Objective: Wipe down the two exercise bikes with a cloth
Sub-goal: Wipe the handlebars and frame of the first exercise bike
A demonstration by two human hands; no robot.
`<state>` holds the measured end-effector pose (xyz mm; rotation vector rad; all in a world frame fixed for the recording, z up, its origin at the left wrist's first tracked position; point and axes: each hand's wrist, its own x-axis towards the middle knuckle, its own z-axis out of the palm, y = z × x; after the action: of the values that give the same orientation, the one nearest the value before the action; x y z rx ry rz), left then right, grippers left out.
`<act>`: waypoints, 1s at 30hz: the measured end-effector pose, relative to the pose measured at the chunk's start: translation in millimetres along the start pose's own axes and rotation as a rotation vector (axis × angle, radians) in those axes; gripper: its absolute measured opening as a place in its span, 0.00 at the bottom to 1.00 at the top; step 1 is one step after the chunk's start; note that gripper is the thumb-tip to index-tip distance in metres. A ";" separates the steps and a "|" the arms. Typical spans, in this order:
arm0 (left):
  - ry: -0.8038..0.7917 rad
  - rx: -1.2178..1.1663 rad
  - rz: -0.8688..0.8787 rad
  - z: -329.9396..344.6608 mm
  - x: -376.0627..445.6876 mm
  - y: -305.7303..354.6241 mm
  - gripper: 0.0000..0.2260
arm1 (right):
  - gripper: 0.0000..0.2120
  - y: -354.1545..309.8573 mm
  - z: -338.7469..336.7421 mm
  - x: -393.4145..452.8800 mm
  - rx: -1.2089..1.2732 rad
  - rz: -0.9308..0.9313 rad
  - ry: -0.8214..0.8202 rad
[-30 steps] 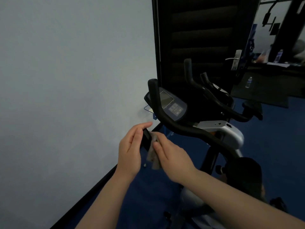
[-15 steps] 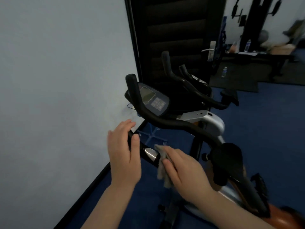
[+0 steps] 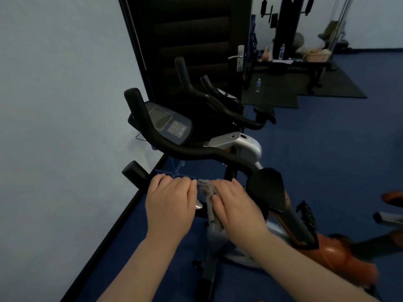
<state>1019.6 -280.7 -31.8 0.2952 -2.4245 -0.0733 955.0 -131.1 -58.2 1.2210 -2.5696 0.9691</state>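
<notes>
No text is legible, even on the console (image 3: pixel 169 124)

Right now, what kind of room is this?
Most likely a home or small gym: two exercise bikes by the wall, a weight bench on a black mat, and a cable machine behind it.

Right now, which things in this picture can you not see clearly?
- Head view: the handlebar under the left hand is covered.
- The cloth is mostly hidden by the right hand.
- The console buttons are too small and dim to read.
</notes>
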 end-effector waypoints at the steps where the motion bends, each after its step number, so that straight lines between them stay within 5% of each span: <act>1: 0.014 0.008 0.011 -1.0 0.3 0.0 0.16 | 0.15 -2.3 2.0 -0.5 0.043 0.029 0.033; 7: 0.021 0.012 0.105 -3.4 -0.3 -4.8 0.16 | 0.11 -25.1 -11.6 -12.4 0.638 0.279 0.282; 15: -0.025 -0.075 0.096 -4.8 -2.2 -4.2 0.16 | 0.10 10.6 -86.2 -21.8 0.428 0.256 0.640; 21: -0.054 -0.112 -0.153 -1.5 -5.4 16.7 0.21 | 0.17 66.8 -66.6 -16.6 0.196 0.228 0.341; 30: -0.054 -0.492 -0.388 26.7 3.0 118.1 0.12 | 0.19 111.6 -83.3 35.1 0.042 -0.272 -0.066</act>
<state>977.4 -167.3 -34.9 0.5312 -2.2771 -0.8414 837.7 -51.6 -34.8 1.5878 -2.3558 0.9414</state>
